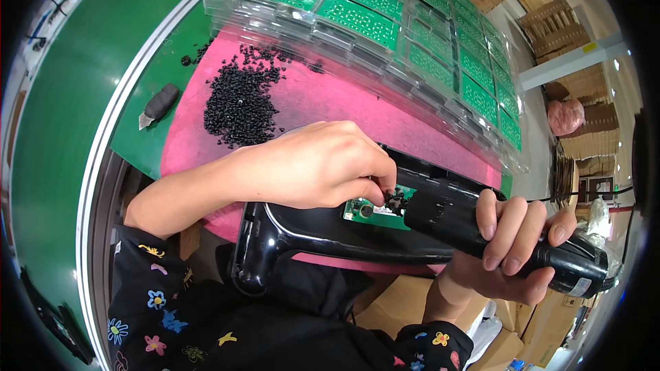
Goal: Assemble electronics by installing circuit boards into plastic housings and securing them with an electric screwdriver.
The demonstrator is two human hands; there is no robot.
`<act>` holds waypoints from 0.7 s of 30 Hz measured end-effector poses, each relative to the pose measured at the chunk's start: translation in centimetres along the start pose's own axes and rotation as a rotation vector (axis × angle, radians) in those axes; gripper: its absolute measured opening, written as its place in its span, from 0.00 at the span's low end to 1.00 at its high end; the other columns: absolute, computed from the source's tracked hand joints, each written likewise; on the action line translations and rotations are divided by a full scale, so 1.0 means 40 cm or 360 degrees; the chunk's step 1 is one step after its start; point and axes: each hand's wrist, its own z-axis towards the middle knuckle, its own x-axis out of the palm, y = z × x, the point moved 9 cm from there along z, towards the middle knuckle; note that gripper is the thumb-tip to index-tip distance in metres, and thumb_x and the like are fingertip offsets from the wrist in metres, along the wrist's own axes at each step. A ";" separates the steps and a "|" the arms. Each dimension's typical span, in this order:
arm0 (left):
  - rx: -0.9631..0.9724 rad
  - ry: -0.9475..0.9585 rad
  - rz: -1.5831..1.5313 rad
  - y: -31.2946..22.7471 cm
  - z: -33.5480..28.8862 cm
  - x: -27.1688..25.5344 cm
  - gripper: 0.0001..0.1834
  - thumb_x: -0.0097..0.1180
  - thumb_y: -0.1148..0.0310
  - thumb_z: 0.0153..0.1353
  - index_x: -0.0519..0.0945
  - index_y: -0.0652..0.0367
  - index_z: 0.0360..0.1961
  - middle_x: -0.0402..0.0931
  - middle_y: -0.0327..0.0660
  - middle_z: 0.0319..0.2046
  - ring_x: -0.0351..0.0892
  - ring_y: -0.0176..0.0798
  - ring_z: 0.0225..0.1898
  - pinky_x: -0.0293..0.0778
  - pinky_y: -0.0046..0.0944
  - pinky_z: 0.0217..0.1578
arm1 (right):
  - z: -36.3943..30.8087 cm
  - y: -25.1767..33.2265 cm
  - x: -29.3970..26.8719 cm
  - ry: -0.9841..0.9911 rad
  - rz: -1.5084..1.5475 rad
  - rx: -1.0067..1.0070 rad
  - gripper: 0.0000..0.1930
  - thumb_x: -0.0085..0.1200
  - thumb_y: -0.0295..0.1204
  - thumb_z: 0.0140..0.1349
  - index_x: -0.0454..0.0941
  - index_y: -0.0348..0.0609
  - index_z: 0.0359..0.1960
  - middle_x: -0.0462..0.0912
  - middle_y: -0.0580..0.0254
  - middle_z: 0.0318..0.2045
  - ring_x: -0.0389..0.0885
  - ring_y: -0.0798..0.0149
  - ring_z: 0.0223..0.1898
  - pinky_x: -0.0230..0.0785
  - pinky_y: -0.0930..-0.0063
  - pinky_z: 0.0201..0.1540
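Observation:
My right hand [512, 240] is wrapped round a thick black cylindrical tool [447, 216], which looks like an electric screwdriver. The tool points left over a small green circuit board [356, 211]. This board sits in a long, glossy black plastic housing [316, 233] in front of me. My left hand [337, 168] reaches across from the left, its thumb and fingers pinched together at the tool's front end. A cluster of small black screws [397, 200] shows right beside those fingertips. Whatever lies inside the pinch is hidden.
A heap of black screws [240, 103] lies on the pink mat [330, 96]. Clear plastic trays of green circuit boards [357, 19] stand along the far side. A dark grey wrapped object [161, 102] rests on the green table [134, 134] at left. Cardboard boxes [399, 306] are at lower right.

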 end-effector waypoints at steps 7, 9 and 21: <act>0.0051 0.0016 -0.0083 -0.016 0.010 0.001 0.09 0.66 0.73 0.55 0.83 0.66 0.37 0.84 0.47 0.34 0.84 0.51 0.35 0.78 0.44 0.34 | -0.006 -0.001 0.008 0.0041 -0.0110 0.0048 0.17 0.61 0.35 0.62 0.64 0.52 0.45 0.72 0.73 0.20 0.70 0.74 0.20 0.61 0.71 0.36; 0.0054 -0.0002 -0.0102 -0.008 0.006 0.001 0.09 0.66 0.75 0.54 0.84 0.66 0.37 0.84 0.47 0.33 0.85 0.50 0.35 0.80 0.42 0.36 | -0.015 -0.008 0.000 0.0079 -0.0097 0.0044 0.18 0.62 0.37 0.64 0.64 0.53 0.46 0.74 0.71 0.23 0.72 0.71 0.21 0.63 0.68 0.35; 0.0037 -0.0405 0.0513 -0.023 -0.007 -0.053 0.04 0.66 0.76 0.54 0.84 0.64 0.31 0.83 0.46 0.29 0.84 0.48 0.32 0.79 0.42 0.33 | -0.063 -0.097 -0.004 0.0020 -0.0060 0.0453 0.20 0.63 0.30 0.60 0.64 0.45 0.48 0.73 0.63 0.23 0.72 0.65 0.23 0.67 0.63 0.34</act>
